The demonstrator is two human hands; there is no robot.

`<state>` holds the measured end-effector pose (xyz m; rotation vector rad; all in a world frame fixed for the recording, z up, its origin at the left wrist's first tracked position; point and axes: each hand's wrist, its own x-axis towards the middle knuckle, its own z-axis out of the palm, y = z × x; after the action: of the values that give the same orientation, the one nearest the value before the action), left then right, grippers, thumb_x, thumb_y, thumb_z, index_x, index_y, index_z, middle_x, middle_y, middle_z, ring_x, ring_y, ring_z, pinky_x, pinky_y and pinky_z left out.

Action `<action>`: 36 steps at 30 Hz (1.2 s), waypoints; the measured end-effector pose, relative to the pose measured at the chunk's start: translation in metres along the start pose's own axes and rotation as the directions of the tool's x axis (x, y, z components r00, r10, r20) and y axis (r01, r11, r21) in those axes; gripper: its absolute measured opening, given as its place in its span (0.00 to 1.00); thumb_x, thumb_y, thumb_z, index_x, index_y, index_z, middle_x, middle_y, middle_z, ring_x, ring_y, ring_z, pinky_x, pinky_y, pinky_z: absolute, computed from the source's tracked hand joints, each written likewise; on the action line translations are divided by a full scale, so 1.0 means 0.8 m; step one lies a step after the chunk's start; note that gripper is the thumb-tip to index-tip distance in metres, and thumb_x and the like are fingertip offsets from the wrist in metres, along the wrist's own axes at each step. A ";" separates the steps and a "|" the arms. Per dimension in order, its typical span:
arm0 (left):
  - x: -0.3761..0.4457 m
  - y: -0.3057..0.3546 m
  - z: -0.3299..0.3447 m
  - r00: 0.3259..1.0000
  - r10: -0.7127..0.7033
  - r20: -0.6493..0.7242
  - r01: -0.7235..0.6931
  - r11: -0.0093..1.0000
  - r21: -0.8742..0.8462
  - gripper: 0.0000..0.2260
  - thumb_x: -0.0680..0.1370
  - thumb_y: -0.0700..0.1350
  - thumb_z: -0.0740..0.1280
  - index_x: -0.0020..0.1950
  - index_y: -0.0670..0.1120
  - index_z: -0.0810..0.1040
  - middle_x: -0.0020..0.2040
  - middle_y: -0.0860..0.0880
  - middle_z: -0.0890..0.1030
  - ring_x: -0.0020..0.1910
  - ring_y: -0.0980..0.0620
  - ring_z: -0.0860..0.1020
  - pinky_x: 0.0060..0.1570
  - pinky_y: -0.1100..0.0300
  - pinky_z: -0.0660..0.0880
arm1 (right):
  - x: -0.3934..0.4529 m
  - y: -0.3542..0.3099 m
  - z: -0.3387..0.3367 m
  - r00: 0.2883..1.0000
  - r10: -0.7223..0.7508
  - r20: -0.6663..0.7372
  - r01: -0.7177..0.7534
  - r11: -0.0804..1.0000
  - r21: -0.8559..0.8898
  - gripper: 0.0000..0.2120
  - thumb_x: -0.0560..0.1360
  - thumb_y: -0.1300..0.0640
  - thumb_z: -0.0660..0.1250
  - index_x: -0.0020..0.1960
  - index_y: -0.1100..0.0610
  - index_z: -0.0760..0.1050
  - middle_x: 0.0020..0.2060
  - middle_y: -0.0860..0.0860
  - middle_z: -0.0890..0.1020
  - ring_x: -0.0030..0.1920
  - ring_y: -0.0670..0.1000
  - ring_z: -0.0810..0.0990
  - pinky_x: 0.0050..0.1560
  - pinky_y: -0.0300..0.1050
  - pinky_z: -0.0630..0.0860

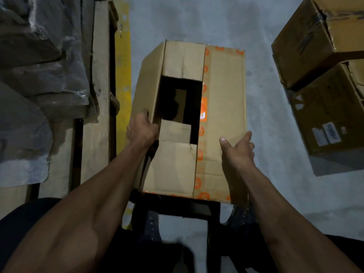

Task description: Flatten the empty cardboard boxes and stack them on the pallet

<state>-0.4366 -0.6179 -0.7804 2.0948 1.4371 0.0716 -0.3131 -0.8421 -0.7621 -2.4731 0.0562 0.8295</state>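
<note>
A brown cardboard box [222, 91] with orange printed tape stands upright in front of me on the grey floor. Its top flaps are partly folded in, leaving a dark rectangular gap in the middle. My left hand [140, 129] grips the box's left top edge, fingers curled over the side. My right hand [239, 148] rests against the box's right near corner, thumb up and fingers spread along the side. A wooden pallet [98, 119] lies to the left, partly covered with flat cardboard and grey plastic wrap.
Two stacked brown boxes [325, 107] stand at the right on the floor. A yellow painted strip [123, 75] runs along the pallet's right side. Crumpled grey plastic sheeting [39, 66] covers the far left. My legs and shoes are just below the box.
</note>
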 end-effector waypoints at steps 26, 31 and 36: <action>0.000 -0.053 0.058 0.992 0.046 0.117 -0.036 0.996 -0.087 0.28 0.85 0.48 0.58 0.81 0.43 0.49 0.80 0.37 0.54 0.79 0.38 0.52 0.77 0.45 0.54 | 0.030 -0.099 -0.002 0.169 -0.613 0.772 0.736 -0.442 -0.512 0.22 0.80 0.44 0.51 0.38 0.50 0.79 0.34 0.48 0.79 0.38 0.51 0.72 0.57 0.52 0.70; -0.004 -0.043 0.045 0.989 0.043 0.145 -0.035 0.998 -0.059 0.29 0.85 0.50 0.57 0.81 0.43 0.49 0.79 0.34 0.53 0.78 0.36 0.53 0.76 0.44 0.54 | 0.006 -0.105 -0.073 0.198 -0.652 0.732 0.746 -0.384 -0.544 0.22 0.76 0.45 0.49 0.36 0.50 0.77 0.34 0.49 0.79 0.38 0.51 0.74 0.58 0.51 0.70; -0.010 -0.035 0.035 0.987 0.014 0.159 -0.015 1.000 0.008 0.30 0.84 0.54 0.56 0.82 0.45 0.48 0.80 0.36 0.52 0.79 0.37 0.52 0.76 0.43 0.53 | -0.006 -0.084 -0.145 0.436 -0.613 0.659 0.641 -0.302 -0.705 0.14 0.76 0.45 0.57 0.34 0.49 0.67 0.35 0.47 0.76 0.40 0.50 0.73 0.57 0.50 0.70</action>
<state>-0.4532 -0.6301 -0.8151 2.0687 1.3295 -0.0945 -0.2396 -0.8423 -0.6502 -2.6366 -2.4699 0.2409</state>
